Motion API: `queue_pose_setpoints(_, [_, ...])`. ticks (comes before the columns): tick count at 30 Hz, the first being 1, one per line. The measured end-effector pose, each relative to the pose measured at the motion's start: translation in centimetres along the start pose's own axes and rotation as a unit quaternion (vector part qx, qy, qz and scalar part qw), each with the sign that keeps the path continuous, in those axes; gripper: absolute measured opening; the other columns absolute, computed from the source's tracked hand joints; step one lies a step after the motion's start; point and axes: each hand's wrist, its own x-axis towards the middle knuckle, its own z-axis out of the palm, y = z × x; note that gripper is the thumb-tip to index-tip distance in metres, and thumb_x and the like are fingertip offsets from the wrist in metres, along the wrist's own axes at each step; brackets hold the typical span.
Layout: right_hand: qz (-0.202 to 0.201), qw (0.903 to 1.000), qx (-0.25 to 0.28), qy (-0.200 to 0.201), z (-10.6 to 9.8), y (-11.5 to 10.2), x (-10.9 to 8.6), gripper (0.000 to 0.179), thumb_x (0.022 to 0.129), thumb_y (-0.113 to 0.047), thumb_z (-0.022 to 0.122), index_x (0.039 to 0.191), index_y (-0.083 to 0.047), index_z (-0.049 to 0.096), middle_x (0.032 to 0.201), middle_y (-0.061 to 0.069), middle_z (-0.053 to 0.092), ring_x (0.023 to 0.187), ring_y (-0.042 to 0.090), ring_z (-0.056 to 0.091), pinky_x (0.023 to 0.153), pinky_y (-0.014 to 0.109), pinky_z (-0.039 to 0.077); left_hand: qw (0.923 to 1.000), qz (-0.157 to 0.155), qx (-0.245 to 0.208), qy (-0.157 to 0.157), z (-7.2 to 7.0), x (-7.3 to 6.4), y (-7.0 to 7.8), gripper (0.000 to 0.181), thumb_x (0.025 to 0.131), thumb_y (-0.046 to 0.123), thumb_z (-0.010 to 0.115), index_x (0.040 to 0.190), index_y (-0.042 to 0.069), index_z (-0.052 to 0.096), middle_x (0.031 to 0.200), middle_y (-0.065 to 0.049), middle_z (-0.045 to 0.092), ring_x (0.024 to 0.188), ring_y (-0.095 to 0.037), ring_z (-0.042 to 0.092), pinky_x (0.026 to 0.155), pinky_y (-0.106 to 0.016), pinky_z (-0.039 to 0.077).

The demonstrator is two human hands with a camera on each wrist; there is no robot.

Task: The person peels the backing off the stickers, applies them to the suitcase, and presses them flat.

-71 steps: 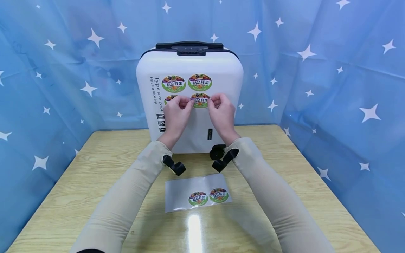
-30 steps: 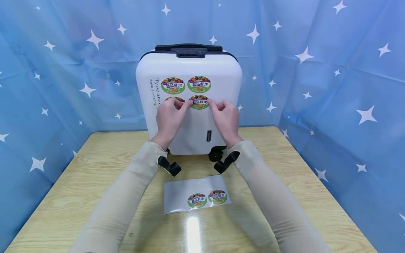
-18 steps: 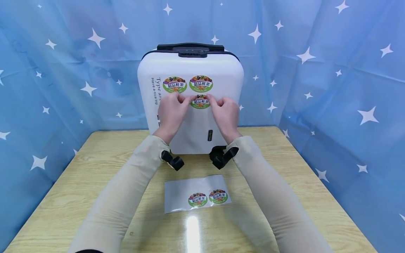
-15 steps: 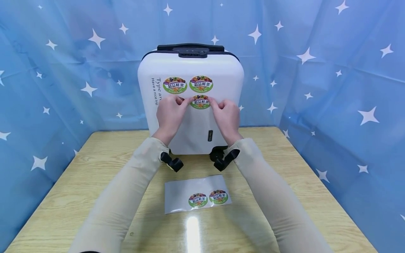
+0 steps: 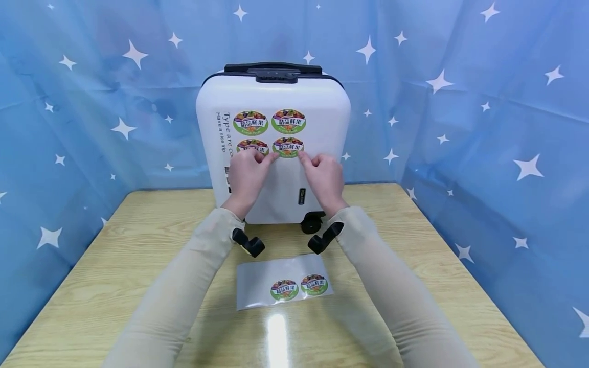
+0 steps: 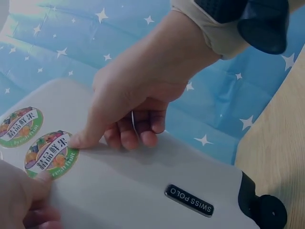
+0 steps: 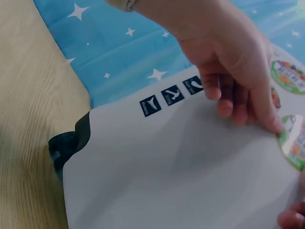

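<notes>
A white suitcase (image 5: 276, 199) stands upright with oval fruit stickers on its front. My left hand (image 5: 247, 176) touches the lower left edge of the lower right sticker (image 5: 288, 147) with its thumb. At that sticker's lower right edge, the thumb of my right hand (image 5: 324, 179) presses too. The other fingers of both hands are loosely bent beneath. The sticker looks flat against the shell. Part of the lower left sticker (image 5: 253, 145) is hidden behind my left hand. Two more stickers, the upper left one (image 5: 250, 123) and the upper right one (image 5: 288, 121), sit above.
On the wooden table (image 5: 138, 245), a backing sheet (image 5: 255, 286) with two stickers lies in front of the suitcase. A black wheel (image 5: 312, 223) shows at its lower right corner. A blue star-patterned curtain (image 5: 156, 102) surrounds the table.
Both thumbs have moved down from the sticker's upper sides to its lower edges. More of the lower left sticker shows beside my left hand. The sheet stays where it was.
</notes>
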Motion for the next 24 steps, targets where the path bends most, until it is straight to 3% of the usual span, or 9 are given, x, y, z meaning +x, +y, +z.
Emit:
queue_pose_setpoints(4, [-0.003, 1.0000, 0.004, -0.003, -0.2, -0.6, 0.1, 0.054, 0.085, -0.056, 0.057, 0.058, -0.010, 0.053, 0.050, 0.001, 0.043, 0.050, 0.019, 0.044, 0.044, 0.028, 0.028, 0.9999, 0.009, -0.005, -0.002, -0.2, 0.2, 0.3, 0.043, 0.083, 0.046, 0.065, 0.066, 0.008, 0.065, 0.059, -0.002, 0.059, 0.054, -0.015, 0.050, 0.048, -0.026, 0.036])
queue_pose_setpoints(8, [0.000, 0.9999, 0.014, -0.009, -0.5, -1.2, 0.4, 0.062, 0.086, -0.062, 0.049, 0.055, -0.008, 0.051, 0.047, 0.002, 0.040, 0.047, 0.020, 0.041, 0.042, 0.028, 0.025, 0.9995, 0.022, -0.019, -0.011, -0.4, 0.6, 1.1, 0.048, 0.085, 0.050, 0.061, 0.063, 0.007, 0.066, 0.052, -0.001, 0.056, 0.047, -0.017, 0.047, 0.045, -0.027, 0.030])
queue_pose_setpoints(13, [0.014, 0.9985, 0.050, -0.015, -0.6, -1.9, 0.7, 0.065, 0.086, -0.063, 0.047, 0.060, -0.005, 0.061, 0.052, 0.004, 0.053, 0.048, 0.020, 0.048, 0.043, 0.028, 0.029, 0.9988, 0.037, -0.023, -0.023, -0.2, 1.0, 1.7, 0.048, 0.087, 0.049, 0.058, 0.068, 0.007, 0.071, 0.048, 0.001, 0.053, 0.044, -0.016, 0.045, 0.044, -0.026, 0.028])
queue_pose_setpoints(19, [0.008, 0.9984, 0.054, -0.016, -0.4, -1.5, 0.6, 0.062, 0.087, -0.058, 0.051, 0.061, -0.003, 0.064, 0.054, 0.005, 0.058, 0.049, 0.020, 0.053, 0.042, 0.028, 0.033, 0.9989, 0.022, -0.001, -0.041, 0.3, 0.6, 1.7, 0.054, 0.088, 0.052, 0.056, 0.057, 0.008, 0.065, 0.043, -0.001, 0.049, 0.039, -0.017, 0.043, 0.040, -0.025, 0.024])
queue_pose_setpoints(24, [-0.014, 0.9989, 0.043, -0.015, -0.2, -1.3, 0.5, 0.056, 0.088, -0.052, 0.055, 0.060, -0.004, 0.063, 0.053, 0.004, 0.057, 0.047, 0.020, 0.050, 0.041, 0.028, 0.029, 0.9987, -0.003, -0.012, -0.050, 0.5, 0.2, 1.1, 0.059, 0.086, 0.056, 0.054, 0.052, 0.008, 0.063, 0.042, 0.000, 0.051, 0.037, -0.018, 0.042, 0.039, -0.025, 0.023])
